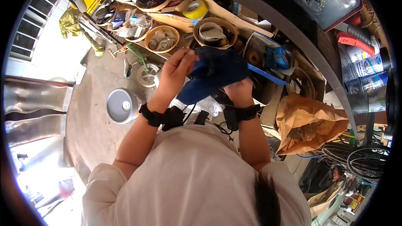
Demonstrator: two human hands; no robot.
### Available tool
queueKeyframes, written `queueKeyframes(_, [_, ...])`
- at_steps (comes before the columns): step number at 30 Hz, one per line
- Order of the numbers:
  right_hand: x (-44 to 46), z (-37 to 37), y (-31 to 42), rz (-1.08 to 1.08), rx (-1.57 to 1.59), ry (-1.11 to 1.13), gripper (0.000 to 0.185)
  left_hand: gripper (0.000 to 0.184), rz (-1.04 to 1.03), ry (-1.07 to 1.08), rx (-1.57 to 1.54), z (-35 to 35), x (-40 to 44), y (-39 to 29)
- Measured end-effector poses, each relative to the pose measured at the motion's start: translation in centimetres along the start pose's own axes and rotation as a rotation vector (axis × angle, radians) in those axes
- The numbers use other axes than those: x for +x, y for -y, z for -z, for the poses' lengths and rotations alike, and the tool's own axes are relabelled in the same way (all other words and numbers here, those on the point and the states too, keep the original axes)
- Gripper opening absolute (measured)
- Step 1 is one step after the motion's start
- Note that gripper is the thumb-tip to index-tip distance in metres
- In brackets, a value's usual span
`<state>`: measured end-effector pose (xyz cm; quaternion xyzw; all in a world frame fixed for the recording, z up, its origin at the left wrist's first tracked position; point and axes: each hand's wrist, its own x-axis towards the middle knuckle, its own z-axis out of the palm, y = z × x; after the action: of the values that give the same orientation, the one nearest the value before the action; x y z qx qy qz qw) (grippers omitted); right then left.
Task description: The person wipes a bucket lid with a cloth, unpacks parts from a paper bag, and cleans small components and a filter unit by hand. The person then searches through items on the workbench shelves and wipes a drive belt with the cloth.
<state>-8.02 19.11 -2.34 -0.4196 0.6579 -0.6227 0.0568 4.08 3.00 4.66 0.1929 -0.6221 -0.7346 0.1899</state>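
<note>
A dark blue cloth item (pixel 220 69), limp and folded, hangs in front of my chest. My right hand (pixel 240 92) grips its lower right edge, with the fingers partly hidden by the fabric. Beside the upper left edge of the cloth, my left hand (pixel 178 69) is closed in a pinch. What lies between those fingertips, if anything, is too small to make out. Black straps circle both wrists. Behind the cloth stands a round basket (pixel 228 25) with a white ring-shaped part inside.
A grey lidded bucket (pixel 119 106) stands on the floor at left. Yellow tape (pixel 195 9), a basket of small parts (pixel 162 39) and a blue-edged box (pixel 268 74) crowd the shelf. A brown paper bag (pixel 310 121) sits at right, below a dark metal bar (pixel 301 37).
</note>
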Motion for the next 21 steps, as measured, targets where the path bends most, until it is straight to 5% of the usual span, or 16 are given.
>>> queueKeyframes(3, [-0.7, -0.2, -0.2, -0.131, 0.2, -0.001, 0.033, 0.023, -0.037, -0.029, -0.001, -0.2, 0.2, -0.5])
queueKeyframes(5, [-0.4, 0.2, 0.8, 0.178, -0.076, 0.1, 0.032, 0.022, -0.036, 0.008, 0.065, -0.3, 0.2, -0.2])
queueKeyframes(8, [-0.4, -1.2, 2.0, -0.48, 0.599, 0.009, 0.035, 0.021, -0.05, -0.038, 0.086, -1.3, -0.1, 1.0])
queueKeyframes(11, [-1.4, -1.1, -1.0, -0.502, 0.79, -0.099, 0.039, 0.018, 0.006, -0.097, 0.186, -2.4, -0.4, -0.2])
queueKeyframes(14, [-2.3, 0.7, -1.2, -0.434, 0.902, -0.076, 0.04, 0.018, 0.001, -0.228, -0.134, -5.1, -0.2, 0.6])
queueKeyframes(18, [-5.5, 4.7, -1.0, -0.545, 1.136, -0.228, 0.038, 0.02, -0.067, 0.246, 0.187, -6.9, 1.1, 0.7])
queueKeyframes(21, [-11.0, 6.2, -5.9, -0.52, 0.773, -0.316, 0.03, 0.021, -0.18, 0.705, 0.434, -14.8, -0.3, -0.5])
